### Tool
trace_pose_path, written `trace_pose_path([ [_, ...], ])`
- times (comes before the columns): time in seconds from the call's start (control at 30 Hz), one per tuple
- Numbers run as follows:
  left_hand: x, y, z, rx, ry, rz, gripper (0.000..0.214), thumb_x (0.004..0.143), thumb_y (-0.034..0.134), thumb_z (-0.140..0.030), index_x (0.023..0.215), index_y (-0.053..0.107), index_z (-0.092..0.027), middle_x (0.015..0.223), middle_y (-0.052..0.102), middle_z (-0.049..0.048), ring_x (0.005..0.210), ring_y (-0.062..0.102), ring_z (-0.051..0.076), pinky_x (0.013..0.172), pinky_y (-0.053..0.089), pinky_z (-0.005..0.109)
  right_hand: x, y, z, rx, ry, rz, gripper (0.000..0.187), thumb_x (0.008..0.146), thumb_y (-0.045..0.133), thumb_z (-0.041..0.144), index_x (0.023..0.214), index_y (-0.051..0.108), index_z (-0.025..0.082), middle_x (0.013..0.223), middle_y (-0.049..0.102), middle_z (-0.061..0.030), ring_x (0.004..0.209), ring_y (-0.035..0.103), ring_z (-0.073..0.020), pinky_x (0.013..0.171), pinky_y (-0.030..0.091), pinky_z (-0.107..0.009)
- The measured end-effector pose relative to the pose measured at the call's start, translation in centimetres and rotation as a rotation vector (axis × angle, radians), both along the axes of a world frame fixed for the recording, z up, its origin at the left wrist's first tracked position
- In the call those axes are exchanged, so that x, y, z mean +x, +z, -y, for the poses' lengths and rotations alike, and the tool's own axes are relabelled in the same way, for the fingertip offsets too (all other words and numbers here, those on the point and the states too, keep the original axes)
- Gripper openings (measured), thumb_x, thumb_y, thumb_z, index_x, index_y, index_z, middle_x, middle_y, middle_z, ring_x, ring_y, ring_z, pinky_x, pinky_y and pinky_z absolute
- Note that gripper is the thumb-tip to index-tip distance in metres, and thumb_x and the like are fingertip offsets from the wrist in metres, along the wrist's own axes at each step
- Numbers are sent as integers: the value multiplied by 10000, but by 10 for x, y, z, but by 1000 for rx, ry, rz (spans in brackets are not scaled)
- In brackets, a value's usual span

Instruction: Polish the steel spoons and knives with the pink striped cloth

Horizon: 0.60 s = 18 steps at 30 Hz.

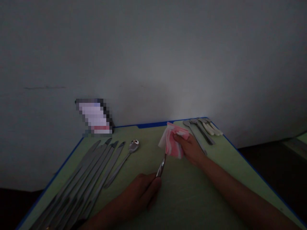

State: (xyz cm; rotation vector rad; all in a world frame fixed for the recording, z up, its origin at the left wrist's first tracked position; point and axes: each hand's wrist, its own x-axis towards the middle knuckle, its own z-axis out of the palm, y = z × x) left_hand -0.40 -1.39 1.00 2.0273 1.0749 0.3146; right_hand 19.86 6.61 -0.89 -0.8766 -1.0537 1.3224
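My left hand point(145, 190) is closed round the handle of a shiny metal piece of cutlery point(161, 166), which points up and away over the table. A pink-and-white striped cloth point(174, 147) covers its far end, so I cannot tell which kind it is. Gripping that cloth, my right hand point(190, 147) has the thumb on top. To the left of my left hand lies a metal spoon point(133, 146), bowl facing away from me. Beside the spoon, several table knives point(96, 172) lie in a slanted row.
At the table's far right are metal spoons point(195, 135) and several white-handled utensils point(211, 127). A device with a blurred screen point(94, 116) leans against the grey wall point(153, 64) at the far left. The green table point(192, 195) has a blue edge.
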Motion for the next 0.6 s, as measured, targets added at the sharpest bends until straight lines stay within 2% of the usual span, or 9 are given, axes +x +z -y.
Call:
trace_pose_path([
  [0.17, -1, -1, -2, -13, 12, 2, 400, 950, 315, -353, 656, 525, -180, 595, 549, -31, 601, 538, 116, 639, 385, 193, 2, 9, 0, 16, 94, 31, 203, 747, 633, 324, 901, 616, 192, 811, 623, 0, 700, 558, -122, 686, 450, -261],
  [0.3, 1, 0, -4, -26, 37, -13, 432, 954, 289, -376, 650, 526, -178, 636, 552, -23, 641, 539, 119, 662, 393, 195, 13, 27, -2, 205, 184, 268, 305, 770, 609, 303, 1057, 590, 204, 965, 644, -35, 866, 584, -156, 811, 445, -306],
  [0.4, 2, 2, -4, -52, 20, -13, 457, 957, 270, -389, 626, 504, -178, 626, 544, -22, 643, 540, 120, 676, 397, 200, 24, 41, -1, 329, 263, 439, 255, 796, 573, 315, 1011, 625, 190, 1023, 650, -65, 922, 592, -180, 836, 443, -328],
  [0.5, 1, 3, -4, -73, 19, 24, 457, 962, 254, -381, 626, 490, -180, 604, 539, -28, 630, 543, 114, 694, 400, 197, 27, 47, 2, 375, 170, 553, 246, 816, 538, 349, 952, 658, 183, 942, 670, -63, 871, 603, -187, 791, 456, -321],
  [0.6, 0, 6, -4, -80, 21, 44, 450, 961, 255, -375, 633, 496, -182, 600, 543, -27, 633, 541, 114, 702, 403, 195, 18, 43, 9, 348, -46, 574, 259, 826, 515, 389, 863, 668, 183, 764, 655, -27, 687, 578, -152, 674, 458, -279],
])
